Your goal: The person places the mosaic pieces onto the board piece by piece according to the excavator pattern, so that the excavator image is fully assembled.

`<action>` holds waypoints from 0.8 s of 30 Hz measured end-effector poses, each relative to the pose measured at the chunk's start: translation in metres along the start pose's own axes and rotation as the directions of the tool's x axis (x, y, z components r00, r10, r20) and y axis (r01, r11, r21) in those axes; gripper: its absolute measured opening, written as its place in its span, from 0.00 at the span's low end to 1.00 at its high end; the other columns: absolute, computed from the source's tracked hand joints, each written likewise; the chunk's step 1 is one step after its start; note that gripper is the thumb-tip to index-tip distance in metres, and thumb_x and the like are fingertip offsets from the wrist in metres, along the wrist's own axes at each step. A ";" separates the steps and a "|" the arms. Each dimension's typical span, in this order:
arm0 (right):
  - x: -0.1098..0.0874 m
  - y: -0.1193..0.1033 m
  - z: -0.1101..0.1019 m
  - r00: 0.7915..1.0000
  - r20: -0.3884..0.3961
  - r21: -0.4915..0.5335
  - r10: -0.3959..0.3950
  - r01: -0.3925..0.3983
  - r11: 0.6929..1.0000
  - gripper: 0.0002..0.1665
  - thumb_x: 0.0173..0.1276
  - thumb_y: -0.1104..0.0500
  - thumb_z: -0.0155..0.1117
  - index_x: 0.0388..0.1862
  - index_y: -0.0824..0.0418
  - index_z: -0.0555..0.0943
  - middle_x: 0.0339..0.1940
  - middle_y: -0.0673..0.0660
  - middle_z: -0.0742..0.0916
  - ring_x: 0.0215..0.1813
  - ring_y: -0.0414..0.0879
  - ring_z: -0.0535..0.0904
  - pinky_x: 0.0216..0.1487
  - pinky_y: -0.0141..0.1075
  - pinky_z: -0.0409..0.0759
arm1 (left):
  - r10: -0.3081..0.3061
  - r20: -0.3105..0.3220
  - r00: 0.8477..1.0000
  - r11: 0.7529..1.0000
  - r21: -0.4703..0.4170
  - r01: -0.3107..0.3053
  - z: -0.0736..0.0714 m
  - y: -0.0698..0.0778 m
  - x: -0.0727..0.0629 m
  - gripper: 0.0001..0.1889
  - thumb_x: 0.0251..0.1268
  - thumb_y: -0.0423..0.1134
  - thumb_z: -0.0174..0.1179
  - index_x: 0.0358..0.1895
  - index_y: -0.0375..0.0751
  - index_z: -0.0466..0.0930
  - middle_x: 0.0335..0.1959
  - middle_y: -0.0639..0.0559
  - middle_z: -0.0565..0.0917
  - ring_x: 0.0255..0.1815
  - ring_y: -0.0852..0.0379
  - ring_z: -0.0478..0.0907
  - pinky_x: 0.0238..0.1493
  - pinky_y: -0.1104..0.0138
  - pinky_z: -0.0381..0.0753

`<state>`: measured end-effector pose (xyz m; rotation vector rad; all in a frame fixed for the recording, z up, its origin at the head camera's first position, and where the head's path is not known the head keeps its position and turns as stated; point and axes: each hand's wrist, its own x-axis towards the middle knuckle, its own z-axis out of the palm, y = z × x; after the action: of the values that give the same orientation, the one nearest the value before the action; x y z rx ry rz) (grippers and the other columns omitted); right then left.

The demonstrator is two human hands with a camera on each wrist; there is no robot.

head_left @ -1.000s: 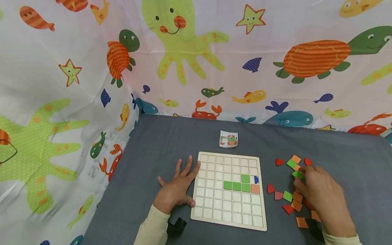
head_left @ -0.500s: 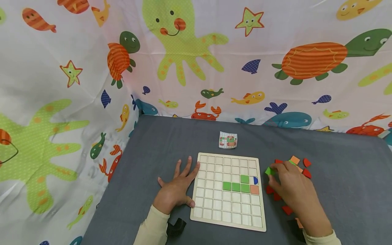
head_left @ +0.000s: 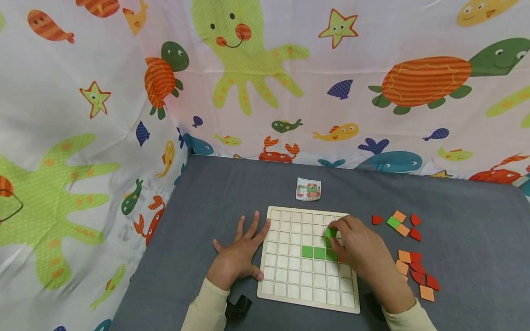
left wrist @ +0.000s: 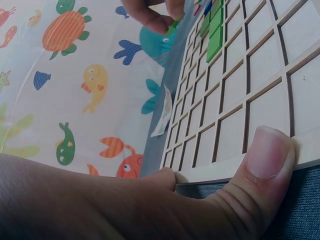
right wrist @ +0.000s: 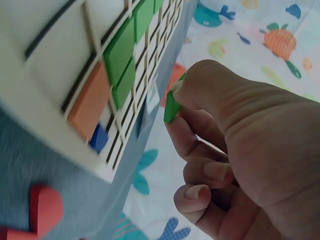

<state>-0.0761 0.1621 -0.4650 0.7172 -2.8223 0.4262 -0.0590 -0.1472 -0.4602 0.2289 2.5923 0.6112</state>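
A wooden grid board [head_left: 306, 295] lies on the grey cloth. My left hand [head_left: 237, 255] is spread flat at its left side, and in the left wrist view the thumb [left wrist: 267, 157] rests on the frame. My right hand [head_left: 366, 250] is over the board's right part, pinching a green square tile [right wrist: 172, 107] between thumb and index finger; the other fingers are curled. Green tiles [head_left: 312, 252] sit in a row of cells, with another green tile next to the row. An orange tile [right wrist: 90, 105] and a blue piece [right wrist: 99, 138], mostly hidden in the head view, sit near the right edge.
Loose red pieces [head_left: 415, 219], orange squares [head_left: 427, 293] and a green square [head_left: 393, 222] lie right of the board, some hidden by the right forearm. A small printed pattern card [head_left: 308, 189] lies behind the board. A sea-animal curtain [head_left: 256, 133] borders the cloth.
My right hand has taken a green square from the loose pieces and carried it left over the board. The left hand and the board have stayed put.
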 end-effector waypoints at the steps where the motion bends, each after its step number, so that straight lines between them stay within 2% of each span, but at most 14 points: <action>1: 0.001 -0.002 0.002 1.000 -0.001 0.003 -0.015 0.015 1.000 0.19 0.60 0.61 0.82 0.48 0.64 0.86 0.45 0.57 0.86 0.43 0.50 0.85 0.31 0.43 0.87 | 0.002 -0.002 1.000 1.000 -0.001 -0.002 0.000 0.000 0.000 0.73 0.35 0.42 0.89 0.88 0.60 0.49 0.90 0.53 0.40 0.89 0.38 0.31 0.56 0.09 0.33; 8: 0.008 -0.014 0.012 0.997 0.021 0.017 -0.069 0.068 0.998 0.20 0.59 0.60 0.83 0.49 0.62 0.86 0.45 0.54 0.86 0.44 0.47 0.85 0.35 0.42 0.87 | 0.009 -0.007 1.000 1.000 -0.009 -0.009 0.003 -0.002 0.002 0.74 0.35 0.40 0.89 0.88 0.63 0.47 0.90 0.54 0.39 0.89 0.38 0.30 0.56 0.09 0.32; 20: 0.014 -0.025 0.023 0.994 0.055 -0.018 -0.094 0.095 0.995 0.19 0.58 0.59 0.83 0.48 0.59 0.87 0.45 0.53 0.86 0.43 0.46 0.84 0.34 0.39 0.87 | -0.003 0.007 1.000 1.000 -0.013 0.003 0.002 -0.002 0.001 0.73 0.35 0.41 0.89 0.88 0.60 0.49 0.90 0.53 0.40 0.89 0.38 0.30 0.57 0.09 0.32; 24: 0.017 -0.027 0.026 0.991 0.040 -0.042 -0.124 0.126 0.991 0.19 0.58 0.60 0.84 0.47 0.60 0.87 0.44 0.54 0.86 0.44 0.47 0.84 0.35 0.39 0.87 | -0.005 0.011 1.000 1.000 -0.013 0.005 0.001 -0.002 0.001 0.73 0.36 0.41 0.89 0.88 0.61 0.48 0.90 0.54 0.39 0.89 0.39 0.30 0.58 0.10 0.32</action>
<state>-0.0809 0.1236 -0.4785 0.8959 -2.7918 0.3307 -0.0599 -0.1481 -0.4620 0.2211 2.5772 0.6235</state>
